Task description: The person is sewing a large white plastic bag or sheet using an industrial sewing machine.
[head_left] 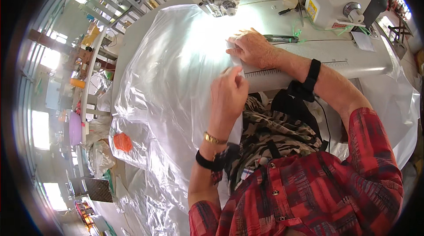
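Note:
A large clear plastic sheet (pixel 163 72) covers the left part of the sewing machine table (pixel 304 52) and hangs down in shiny folds. My right hand (pixel 256 50) rests at the sheet's right edge, its fingers bent and closed on the film just below the sewing machine (pixel 229 8). Nearer to me, my left hand (pixel 227 97) is curled, thumb and fingers closed on the same edge; it is slightly blurred. Bright lamp glare hides the film around the needle area.
Black thread snips (pixel 280 38) lie beyond my right hand, near green thread ends (pixel 297 30). A ruler scale (pixel 265 72) runs along the table's front. An orange piece (pixel 123 142) shows among the hanging folds. A cluttered bench (pixel 95 72) stands at the left.

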